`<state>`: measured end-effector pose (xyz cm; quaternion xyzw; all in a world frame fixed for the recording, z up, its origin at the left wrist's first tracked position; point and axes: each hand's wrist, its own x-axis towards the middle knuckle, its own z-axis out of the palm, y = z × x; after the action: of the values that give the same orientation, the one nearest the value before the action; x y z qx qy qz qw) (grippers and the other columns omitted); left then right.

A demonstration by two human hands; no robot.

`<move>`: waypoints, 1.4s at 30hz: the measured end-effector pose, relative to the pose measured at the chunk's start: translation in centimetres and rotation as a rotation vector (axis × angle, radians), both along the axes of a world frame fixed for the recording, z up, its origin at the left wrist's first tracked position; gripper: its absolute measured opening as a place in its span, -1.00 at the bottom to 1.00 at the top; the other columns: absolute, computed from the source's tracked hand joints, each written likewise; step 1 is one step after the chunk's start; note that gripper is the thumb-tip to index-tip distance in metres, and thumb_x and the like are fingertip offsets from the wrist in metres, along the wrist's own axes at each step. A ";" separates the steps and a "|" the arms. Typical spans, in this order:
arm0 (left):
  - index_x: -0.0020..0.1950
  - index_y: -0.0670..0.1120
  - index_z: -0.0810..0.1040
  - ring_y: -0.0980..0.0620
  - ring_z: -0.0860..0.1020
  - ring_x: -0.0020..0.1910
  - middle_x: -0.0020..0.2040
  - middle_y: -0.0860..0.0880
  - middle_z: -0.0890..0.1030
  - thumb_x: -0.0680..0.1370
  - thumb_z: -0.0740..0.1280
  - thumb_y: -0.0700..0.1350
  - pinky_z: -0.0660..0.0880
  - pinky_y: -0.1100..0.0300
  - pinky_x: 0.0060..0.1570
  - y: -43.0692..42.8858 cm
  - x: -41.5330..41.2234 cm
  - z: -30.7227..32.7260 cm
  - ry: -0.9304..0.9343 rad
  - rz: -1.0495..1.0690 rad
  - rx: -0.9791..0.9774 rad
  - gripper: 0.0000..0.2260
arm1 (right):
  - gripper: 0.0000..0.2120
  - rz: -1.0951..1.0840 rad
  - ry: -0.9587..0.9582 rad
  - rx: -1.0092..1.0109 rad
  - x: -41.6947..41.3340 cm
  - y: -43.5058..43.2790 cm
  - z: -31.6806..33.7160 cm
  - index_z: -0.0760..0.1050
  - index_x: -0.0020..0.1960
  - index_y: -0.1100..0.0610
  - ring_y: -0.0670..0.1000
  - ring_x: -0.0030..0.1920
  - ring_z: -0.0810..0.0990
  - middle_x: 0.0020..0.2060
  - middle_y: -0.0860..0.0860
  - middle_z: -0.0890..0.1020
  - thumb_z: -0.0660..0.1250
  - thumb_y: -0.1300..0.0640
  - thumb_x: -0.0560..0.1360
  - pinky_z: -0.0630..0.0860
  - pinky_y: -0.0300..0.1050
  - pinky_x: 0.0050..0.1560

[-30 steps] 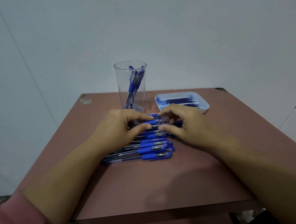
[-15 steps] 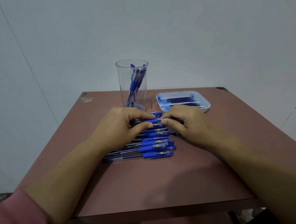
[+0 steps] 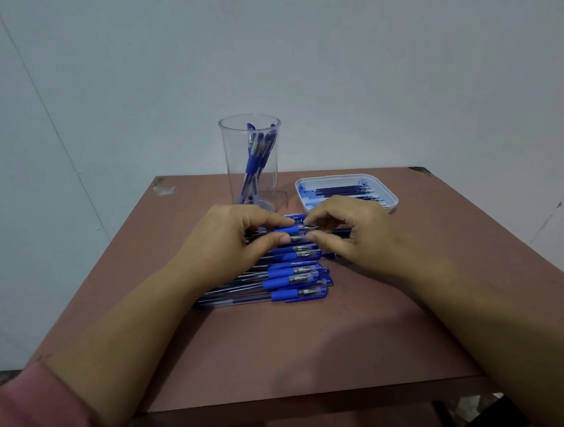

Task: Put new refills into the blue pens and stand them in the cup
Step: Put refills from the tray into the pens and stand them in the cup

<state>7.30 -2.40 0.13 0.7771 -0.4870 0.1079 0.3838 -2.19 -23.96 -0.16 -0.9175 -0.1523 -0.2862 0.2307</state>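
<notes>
Blue pen, where is it sitting right now? (A)

It is lying or hovering over the far end of the pen pile, near the middle of the table and just in front of the cup. Cannot tell if it is touching the pile. (B)

What are the hands doing? (A)

Left hand is pinching the blue rubber sleeve between thumb and forefinger, with the other fingers curling loosely. Right hand is pinching the metal nose at the tip end with thumb and forefinger, though the contact is partly hidden. (B)

Which way is it pointing? (A)

The long axis is running left to right across the view, roughly flat. The tip is aiming toward the person's right, and the barrel is disappearing under the left hand. (B)

How is it handling? (A)

I am judging it light and stiff, the clear barrel being slick and the rubber sleeve giving the sure hold. The nose is small, so it is probably needing a fingertip twist while the left is bracing the sleeve. The refills lying in the tray are looking thin and bendy, so they are likely wanting a hold near the entering end. (B)
</notes>
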 end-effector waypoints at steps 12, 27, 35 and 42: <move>0.11 0.11 0.67 0.17 0.61 -0.19 -0.16 0.16 0.66 0.46 0.46 0.02 0.57 0.12 -0.15 -0.1 0.2 -0.3 -0.066 -0.011 -0.038 -0.78 | -0.84 0.014 0.000 0.020 0.1 0.2 0.1 0.59 0.07 -0.01 -0.13 -0.12 0.57 -0.15 -0.18 0.59 0.30 -0.03 0.56 0.52 -0.18 -0.11; 0.11 0.13 0.66 0.24 0.60 -0.14 -0.11 0.26 0.63 0.45 0.39 0.11 0.57 0.19 -0.11 0.0 0.3 -0.2 -0.100 0.024 -0.050 -0.75 | -0.70 -0.072 0.197 -0.031 -1.0 -0.5 1.1 0.54 0.21 -0.03 -0.19 0.00 0.51 -0.04 -0.23 0.55 0.42 0.00 0.49 0.43 -0.36 0.01; 0.13 0.14 0.65 0.32 0.58 -0.09 -0.10 0.35 0.58 0.45 0.35 0.15 0.55 0.24 -0.06 0.5 0.8 0.0 -0.078 0.058 -0.053 -0.71 | -0.75 -0.158 0.385 -0.267 -2.4 -3.4 1.2 0.61 0.10 -0.11 -0.20 0.04 0.36 -0.06 -0.25 0.46 0.40 -0.15 0.46 0.36 -0.23 0.11; 0.12 0.18 0.63 0.38 0.55 -0.10 -0.11 0.41 0.55 0.47 0.42 0.05 0.42 0.49 -0.09 0.5 1.0 -0.1 -0.057 0.063 -0.046 -0.77 | -0.91 -0.165 0.358 -0.191 -2.4 -3.3 1.4 0.53 -0.03 -0.11 -0.19 -0.03 0.46 -0.10 -0.21 0.54 0.38 -0.08 0.49 0.46 -0.14 0.06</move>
<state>8.32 -1.92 0.06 0.7796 -0.4706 0.1532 0.3838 -4.56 -27.29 1.23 -0.9807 -0.0597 -0.1207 0.1421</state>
